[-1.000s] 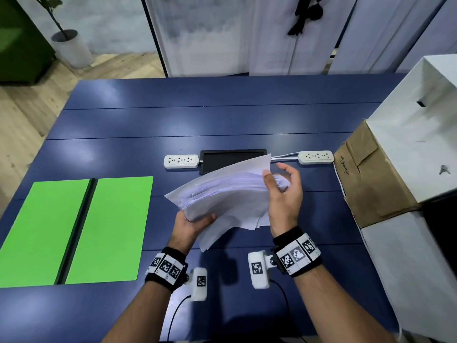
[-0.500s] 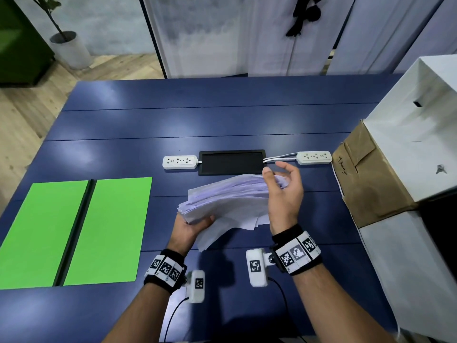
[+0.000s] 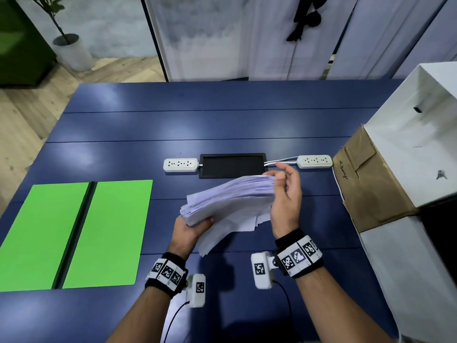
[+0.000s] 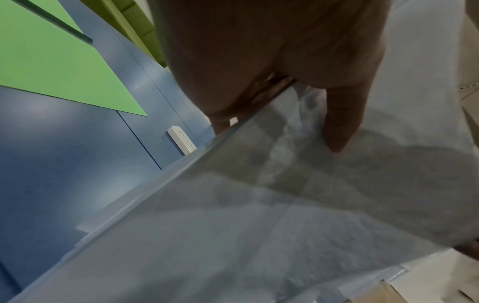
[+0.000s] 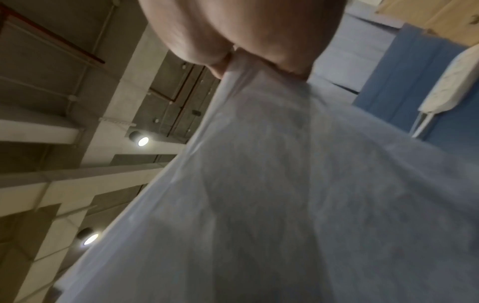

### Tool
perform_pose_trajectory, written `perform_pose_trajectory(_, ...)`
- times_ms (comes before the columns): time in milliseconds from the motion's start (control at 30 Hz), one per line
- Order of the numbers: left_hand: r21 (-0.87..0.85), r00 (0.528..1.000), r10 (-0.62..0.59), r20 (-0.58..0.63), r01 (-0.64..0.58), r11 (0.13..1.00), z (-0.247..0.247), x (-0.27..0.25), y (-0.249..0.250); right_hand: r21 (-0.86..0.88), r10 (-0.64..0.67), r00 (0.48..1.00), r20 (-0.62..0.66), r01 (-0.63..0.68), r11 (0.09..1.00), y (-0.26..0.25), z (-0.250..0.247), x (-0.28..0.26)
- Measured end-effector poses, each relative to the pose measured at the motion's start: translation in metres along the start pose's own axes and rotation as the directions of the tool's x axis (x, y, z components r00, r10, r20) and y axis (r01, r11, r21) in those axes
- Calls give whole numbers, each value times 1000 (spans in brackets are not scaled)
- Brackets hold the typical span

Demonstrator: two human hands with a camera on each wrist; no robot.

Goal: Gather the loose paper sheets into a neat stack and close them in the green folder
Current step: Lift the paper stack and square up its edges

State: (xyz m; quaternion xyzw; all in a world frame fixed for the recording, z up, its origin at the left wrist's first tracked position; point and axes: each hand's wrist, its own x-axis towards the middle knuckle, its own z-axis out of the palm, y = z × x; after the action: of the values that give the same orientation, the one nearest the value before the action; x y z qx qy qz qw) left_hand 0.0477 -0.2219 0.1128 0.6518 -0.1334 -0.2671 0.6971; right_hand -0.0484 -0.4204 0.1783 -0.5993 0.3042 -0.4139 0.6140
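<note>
Left hand (image 3: pixel 189 230) grip: clamped on the near-left corner of the paper stack (image 3: pixel 230 196), thumb on top, fingers underneath. Left wrist view agrees: thumb (image 4: pixel 342 114) pressed flat on the top sheet, edge of the stack running diagonally under the palm.

Right hand (image 3: pixel 286 196) grip: pinched on the stack's far-right end, thumb on the near side, fingers curled over the far edge. Right wrist view shows sheets wedged between thumb and fingers, though blurred.

Paper stack is held off the blue surface (image 3: pixel 222 120), in front of the person at centre, tilted with the right end higher than the left. Edges are not squared: several sheets fan out and hang down below the near side.

Green folder (image 3: pixel 74 233) lies open and flat on the surface at the left, well apart from the stack, two green panels with a dark spine between them. No sheets in it.

Further back: black tray (image 3: pixel 232 165) just behind the stack, a white power strip (image 3: pixel 180 165) touching its left end, and a second power strip (image 3: pixel 314 161) to its right, joined by white cables.

Right edge: brown cardboard box (image 3: pixel 371 184) with a white box (image 3: pixel 420 144) against it.

Beyond the surface: potted plant (image 3: pixel 71 50) on a wooden floor, pale panels behind.
</note>
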Motion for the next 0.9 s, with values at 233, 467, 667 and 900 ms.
perform_pose_trajectory(233,2,999,-43,6,43,999,-2,3,-11,20,68,951,301,-78,997,29,-33,6)
perform_pose_trajectory(467,59,1000,-18,4,18,998,-9,8,-17,-212,218,903,370,-147,966,61,-44,7)
perform_pose_trajectory(667,77,997,-10,-72,16,997,-7,4,-12,-92,254,953,165,-241,966,59,-27,0)
perform_pose_trajectory(900,-2,992,-47,-118,47,999,1,-3,-12,-65,306,942,139,-300,952,71,-29,-23)
